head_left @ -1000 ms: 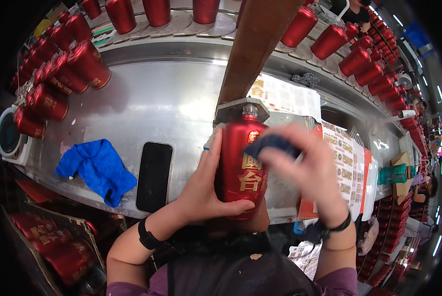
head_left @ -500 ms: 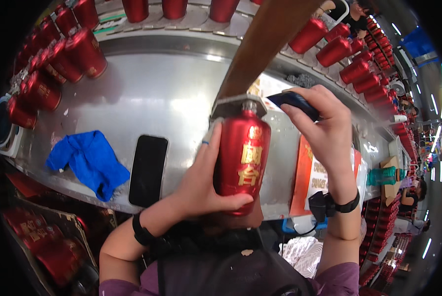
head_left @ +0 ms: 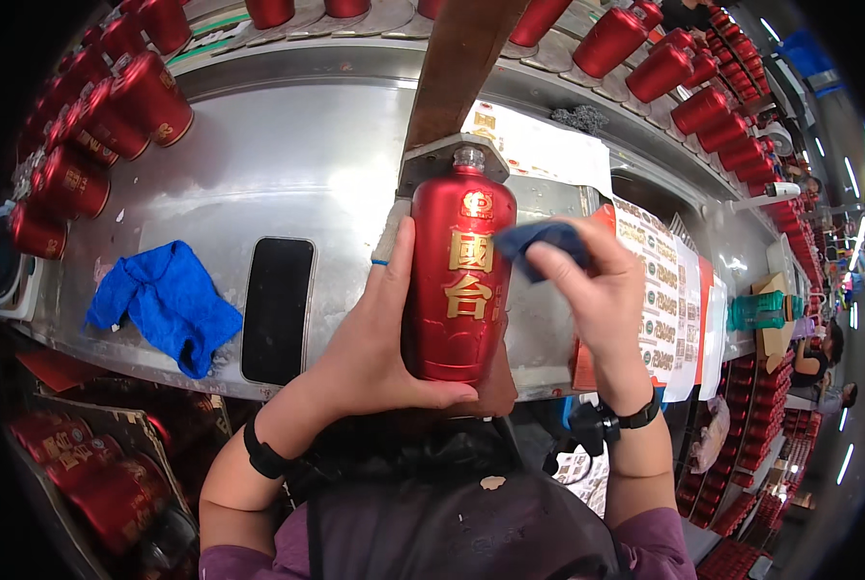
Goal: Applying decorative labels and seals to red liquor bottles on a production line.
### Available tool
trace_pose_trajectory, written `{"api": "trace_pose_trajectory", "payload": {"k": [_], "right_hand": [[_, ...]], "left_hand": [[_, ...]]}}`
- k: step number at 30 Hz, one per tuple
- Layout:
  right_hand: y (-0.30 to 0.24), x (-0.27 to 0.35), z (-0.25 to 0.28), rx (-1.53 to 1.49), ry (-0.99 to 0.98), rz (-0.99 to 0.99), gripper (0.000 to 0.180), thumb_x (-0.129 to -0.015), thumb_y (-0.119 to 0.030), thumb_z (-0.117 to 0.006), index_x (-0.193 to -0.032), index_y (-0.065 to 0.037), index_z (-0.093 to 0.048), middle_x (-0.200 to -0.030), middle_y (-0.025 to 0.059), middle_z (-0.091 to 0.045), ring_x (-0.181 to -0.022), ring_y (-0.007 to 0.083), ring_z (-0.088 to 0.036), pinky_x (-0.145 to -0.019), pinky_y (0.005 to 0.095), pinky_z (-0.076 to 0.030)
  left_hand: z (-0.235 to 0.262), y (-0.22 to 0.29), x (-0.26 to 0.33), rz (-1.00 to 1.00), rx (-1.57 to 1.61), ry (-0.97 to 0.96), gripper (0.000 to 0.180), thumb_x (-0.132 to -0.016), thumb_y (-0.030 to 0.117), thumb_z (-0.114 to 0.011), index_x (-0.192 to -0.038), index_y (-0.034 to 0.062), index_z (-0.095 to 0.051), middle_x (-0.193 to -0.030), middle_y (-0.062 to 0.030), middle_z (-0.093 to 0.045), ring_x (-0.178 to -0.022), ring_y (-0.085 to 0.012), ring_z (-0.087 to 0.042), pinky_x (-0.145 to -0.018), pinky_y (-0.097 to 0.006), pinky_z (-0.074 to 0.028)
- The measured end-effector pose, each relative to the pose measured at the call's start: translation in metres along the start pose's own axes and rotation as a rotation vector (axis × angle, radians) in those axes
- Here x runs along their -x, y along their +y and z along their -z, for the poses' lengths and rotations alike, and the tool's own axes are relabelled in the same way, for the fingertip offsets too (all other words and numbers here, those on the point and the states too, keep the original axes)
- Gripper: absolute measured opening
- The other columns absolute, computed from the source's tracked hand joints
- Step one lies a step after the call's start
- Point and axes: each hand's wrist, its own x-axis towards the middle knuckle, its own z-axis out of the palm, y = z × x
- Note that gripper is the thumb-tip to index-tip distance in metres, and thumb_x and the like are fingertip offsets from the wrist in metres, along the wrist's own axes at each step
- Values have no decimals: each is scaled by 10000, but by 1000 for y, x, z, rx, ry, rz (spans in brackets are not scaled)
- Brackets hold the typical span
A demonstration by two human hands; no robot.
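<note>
my left hand (head_left: 379, 353) wraps the red ceramic bottle (head_left: 457, 280) low, upright above the steel table (head_left: 259, 164); my right hand (head_left: 592, 295) pinches a blue cloth (head_left: 544, 242) on its shoulder. looks glossy, slippery, breakable, heavy; grip body, support base.

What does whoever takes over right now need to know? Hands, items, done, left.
Left hand: wrapped around the red bottle, holding it upright above the steel bench.
Right hand: pinching a small dark blue cloth against the bottle's right shoulder.
Nearby: black phone and a bright blue rag lie on the bench to the left; rows of red bottles line the conveyor behind.
Done: cannot tell how much of the bottle is wiped.
Left: probably finish wiping, then set the bottle down.
</note>
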Motion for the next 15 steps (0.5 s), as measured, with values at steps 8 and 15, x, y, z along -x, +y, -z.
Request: {"api": "trace_pose_trajectory", "payload": {"k": [8,15], "right_hand": [[-15,46,-5,156,-346,595,332,-698,-10,-732,-1015,-101,-764,-889,47,-705,-774,222,-651,-703,353,-528],[-24,39,-16,425,-262,892,323,-663,-112,-760,-985,-85,-764,-903,32,-700,-806,183,-646,-660,300,-522]], "left_hand": [[-3,-2,2,17,-53,72,1472,-581,414,-944,-1563,-36,57,-1352,-309,-448,-1161,-449,-525,-974,-463,-467],[-11,-6,4,-73,-60,129,1469,-569,470,-934,-1557,-56,16,-1326,-308,-459,-1118,-458,-539,-971,-467,-471]]}}
